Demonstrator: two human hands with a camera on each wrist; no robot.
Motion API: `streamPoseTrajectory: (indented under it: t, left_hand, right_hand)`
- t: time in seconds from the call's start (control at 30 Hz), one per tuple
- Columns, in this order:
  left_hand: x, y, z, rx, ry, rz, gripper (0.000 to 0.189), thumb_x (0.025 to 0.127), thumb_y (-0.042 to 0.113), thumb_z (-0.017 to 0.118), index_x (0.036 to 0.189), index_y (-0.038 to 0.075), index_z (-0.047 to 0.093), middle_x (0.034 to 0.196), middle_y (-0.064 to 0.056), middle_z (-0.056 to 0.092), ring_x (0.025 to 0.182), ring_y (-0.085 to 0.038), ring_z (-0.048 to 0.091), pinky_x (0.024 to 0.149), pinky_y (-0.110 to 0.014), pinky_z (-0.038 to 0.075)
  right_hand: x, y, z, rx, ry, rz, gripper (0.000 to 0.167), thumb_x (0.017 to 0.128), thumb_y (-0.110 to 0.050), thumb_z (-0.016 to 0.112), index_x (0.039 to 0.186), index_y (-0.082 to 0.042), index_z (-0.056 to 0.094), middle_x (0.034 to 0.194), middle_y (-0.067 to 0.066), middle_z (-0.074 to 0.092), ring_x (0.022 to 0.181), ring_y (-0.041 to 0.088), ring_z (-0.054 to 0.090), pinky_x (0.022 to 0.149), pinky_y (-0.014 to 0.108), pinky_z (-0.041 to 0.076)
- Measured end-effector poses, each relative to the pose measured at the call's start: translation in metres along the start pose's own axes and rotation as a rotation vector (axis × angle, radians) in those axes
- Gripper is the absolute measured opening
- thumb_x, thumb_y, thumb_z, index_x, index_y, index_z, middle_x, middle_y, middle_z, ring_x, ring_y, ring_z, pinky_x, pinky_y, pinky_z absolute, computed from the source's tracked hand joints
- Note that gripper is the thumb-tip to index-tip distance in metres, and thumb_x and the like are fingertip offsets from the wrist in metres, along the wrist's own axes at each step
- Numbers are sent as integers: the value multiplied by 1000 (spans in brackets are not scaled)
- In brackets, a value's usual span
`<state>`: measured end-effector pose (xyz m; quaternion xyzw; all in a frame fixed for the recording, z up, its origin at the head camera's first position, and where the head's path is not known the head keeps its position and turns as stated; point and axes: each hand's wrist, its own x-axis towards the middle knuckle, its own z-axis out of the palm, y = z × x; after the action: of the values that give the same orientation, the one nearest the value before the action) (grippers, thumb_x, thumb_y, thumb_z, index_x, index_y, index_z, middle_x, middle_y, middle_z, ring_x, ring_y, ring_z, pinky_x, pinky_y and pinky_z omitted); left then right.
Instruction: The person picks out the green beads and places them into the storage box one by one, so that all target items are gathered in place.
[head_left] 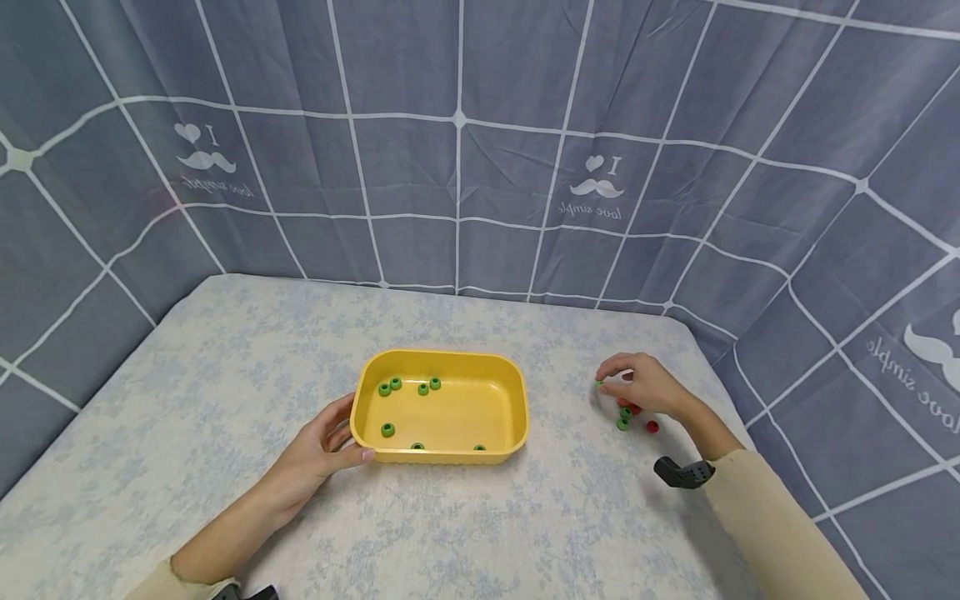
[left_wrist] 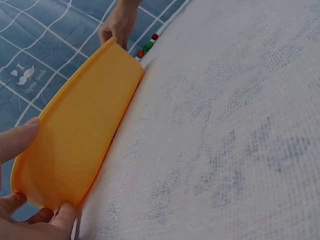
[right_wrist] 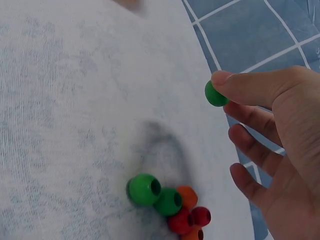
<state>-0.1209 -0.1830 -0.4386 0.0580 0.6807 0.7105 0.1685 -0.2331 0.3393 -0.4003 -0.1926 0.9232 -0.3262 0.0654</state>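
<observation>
A yellow plastic tray (head_left: 442,457) with rounded corners rests on the table, several green beads (head_left: 387,430) scattered inside it. My left hand (head_left: 324,446) grips the tray's left end, thumb on the rim and fingers around the side; the left wrist view shows the same hold on the tray's wall (left_wrist: 85,125). Between thumb and index finger, my right hand (right_wrist: 285,135) pinches a green bead (right_wrist: 215,95) above the table. Below it lies a small cluster of green, red and orange beads, including a green bead (right_wrist: 144,190) and a red bead (right_wrist: 201,216).
A pale, blue-patterned cloth (head_left: 285,358) covers the table. Blue-grey curtains (head_left: 405,167) with white grid lines hang along its back and sides. One red bead (head_left: 652,427) sits a little apart, to the right of the cluster. Dark wrist devices (head_left: 684,473) are strapped over the sleeves.
</observation>
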Motion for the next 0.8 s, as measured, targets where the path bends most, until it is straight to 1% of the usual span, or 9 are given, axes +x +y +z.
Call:
streamPoseTrajectory:
  t: [0.23,0.37,0.57,0.8]
  left_hand:
    - [2,-2,0,0,-3,-1,93,95,7,76,166,8,16,169,-16,14,151,-39,26,101,-23,48]
    - [3,-2,0,-1,-3,-7,93,95,8,76,166,8,16,169,-16,14,151,-39,26,100,-23,49]
    - [4,0,-1,3,-3,-20,94,95,9,76,166,9,15,170,-16,13,151,-39,24,100,-24,49]
    - [2,1,-2,11,6,-22,94,95,9,76,166,9,15,170,-16,13,151,-39,24,99,-22,49]
  right_hand:
    - [10,-12,2,3,-8,1,16,96,-16,77,109,-5,77,116,4,70,110,30,61,98,54,51]
    - [18,-20,5,2,-9,-14,16,96,-16,76,108,-5,77,114,5,71,110,30,61,98,54,51]
    - [33,-35,11,4,-34,-44,17,96,-17,77,108,-4,77,112,4,71,109,30,62,98,54,52]
    - [53,-53,22,-13,-64,-114,19,95,-18,79,108,-6,77,110,-1,72,106,25,63,96,50,53]
